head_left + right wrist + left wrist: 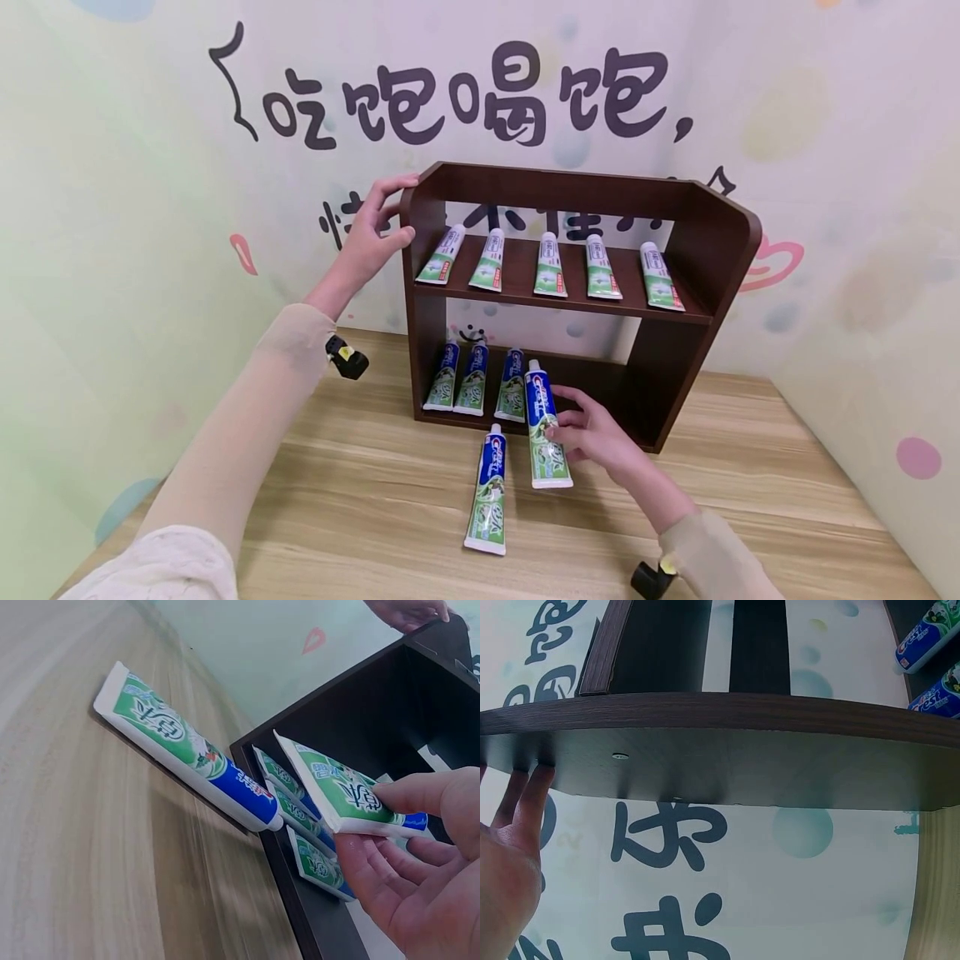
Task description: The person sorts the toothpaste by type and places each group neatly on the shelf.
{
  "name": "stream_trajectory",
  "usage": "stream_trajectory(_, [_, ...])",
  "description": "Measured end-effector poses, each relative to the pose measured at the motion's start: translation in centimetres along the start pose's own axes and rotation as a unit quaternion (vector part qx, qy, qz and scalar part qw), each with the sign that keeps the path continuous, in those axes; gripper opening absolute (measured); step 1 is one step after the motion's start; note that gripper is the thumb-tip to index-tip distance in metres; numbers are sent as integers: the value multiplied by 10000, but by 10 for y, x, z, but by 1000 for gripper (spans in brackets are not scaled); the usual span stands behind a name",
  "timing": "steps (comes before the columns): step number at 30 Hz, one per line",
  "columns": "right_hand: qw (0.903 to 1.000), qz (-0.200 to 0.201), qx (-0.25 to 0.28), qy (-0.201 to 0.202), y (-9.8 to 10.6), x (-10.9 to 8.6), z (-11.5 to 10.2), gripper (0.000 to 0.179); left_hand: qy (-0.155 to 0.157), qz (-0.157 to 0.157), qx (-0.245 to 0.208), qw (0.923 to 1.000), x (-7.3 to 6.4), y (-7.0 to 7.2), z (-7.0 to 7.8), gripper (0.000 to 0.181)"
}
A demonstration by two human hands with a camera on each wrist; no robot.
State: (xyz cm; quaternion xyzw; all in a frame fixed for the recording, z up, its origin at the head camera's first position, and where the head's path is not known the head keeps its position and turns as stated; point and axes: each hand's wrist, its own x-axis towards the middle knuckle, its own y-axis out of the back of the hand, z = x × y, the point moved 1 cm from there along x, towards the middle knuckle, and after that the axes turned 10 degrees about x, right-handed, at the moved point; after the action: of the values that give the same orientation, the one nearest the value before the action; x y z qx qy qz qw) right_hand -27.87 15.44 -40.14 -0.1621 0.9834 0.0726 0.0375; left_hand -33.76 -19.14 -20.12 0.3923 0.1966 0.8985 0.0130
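Note:
My right hand [596,433] pinches a blue and green toothpaste tube [542,417] between thumb and fingers, just in front of the lower shelf, cap upward. In the right wrist view the thumb lies on top of this tube [345,787] with fingers beneath. My left hand [375,229] touches the upper left side of a dark brown two-tier shelf [562,302], its fingers at the side panel's edge. Another blue and green tube [487,492] lies on the table before the shelf. Several matching tubes [472,379] lean on the lower tier's left part.
Several white and green toothpaste tubes [550,265] stand spaced along the upper tier. The shelf sits on a wood-grain table [360,500] against a wall [135,208] with large black lettering. A black wrist camera [347,358] hangs at the left wrist.

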Motion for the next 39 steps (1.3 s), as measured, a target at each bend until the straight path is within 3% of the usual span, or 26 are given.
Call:
stream_trajectory(11, [9994, -9, 285, 220, 11, 13, -6, 75, -55, 20, -182, 9998, 1, -1, -1, 55])
stream_trajectory(16, [9992, 171, 230, 289, 14, 20, -5, 74, -48, 31, -238, 9997, 1, -1, -1, 55])
stream_trajectory(31, [9963, 410, 174, 737, 19, 50, 4, 73, 34, 7, -58, 10000, 1, -1, -1, 55])
stream_trajectory(39, [9947, 312, 196, 962, 26, 63, 12, 80, -1, 15, -103, 9999, 1, -1, -3, 55])
